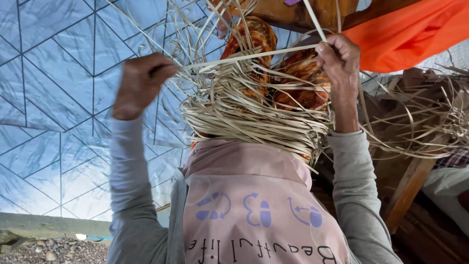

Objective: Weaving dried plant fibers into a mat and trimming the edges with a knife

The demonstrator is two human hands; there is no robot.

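The left hand (141, 83) was clenched around one pale strip (244, 57), pulling it taut across to the right hand (339, 61), whose fingers pinched the same strip and another rising one. Between the grey sleeves (124, 186) the coil (254, 117) of strips rested on the lap; many wraps looked laid, though loose ends stuck out unworked. Beyond lay orange patterned cloth (303, 73), a wooden beam (298, 12), an orange sheet (410, 34) and more strips (430, 122) on the right
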